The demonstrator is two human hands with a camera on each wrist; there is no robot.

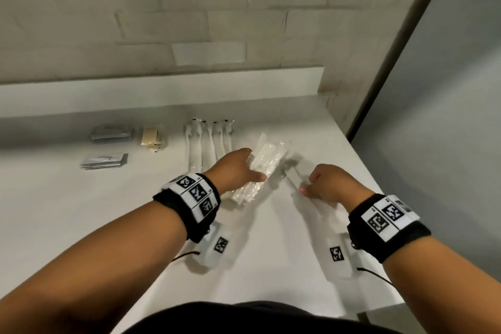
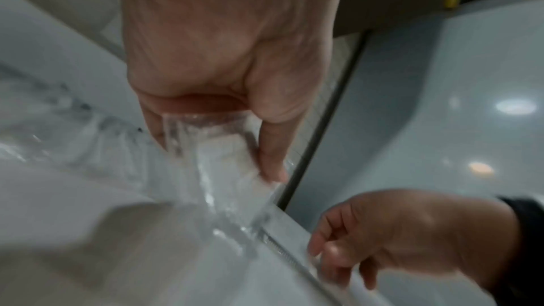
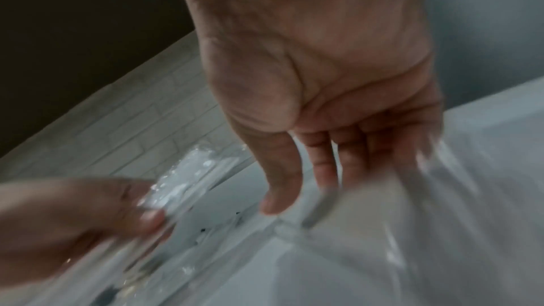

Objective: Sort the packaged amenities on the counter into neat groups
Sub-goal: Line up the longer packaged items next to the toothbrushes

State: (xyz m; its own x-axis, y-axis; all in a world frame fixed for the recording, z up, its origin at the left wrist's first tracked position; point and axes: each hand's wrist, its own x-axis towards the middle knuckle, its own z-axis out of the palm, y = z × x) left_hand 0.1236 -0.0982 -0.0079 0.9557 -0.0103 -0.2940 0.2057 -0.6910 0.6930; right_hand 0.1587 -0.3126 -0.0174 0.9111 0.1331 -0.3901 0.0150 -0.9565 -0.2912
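Both forearms reach over the white counter [image 1: 271, 238]. Left hand [image 1: 235, 168] fingers clamp a clear packet [image 1: 260, 171]; right hand [image 1: 329, 184] fingers curl around a thin wrapped item [image 1: 294, 180]. No writing is readable.

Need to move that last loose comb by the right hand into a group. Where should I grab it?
Pinch the thin packaged comb across its narrow width near its near end, coming from above, where the right hand is. It lies flat and slim on the counter, so a fingertip pinch suits.
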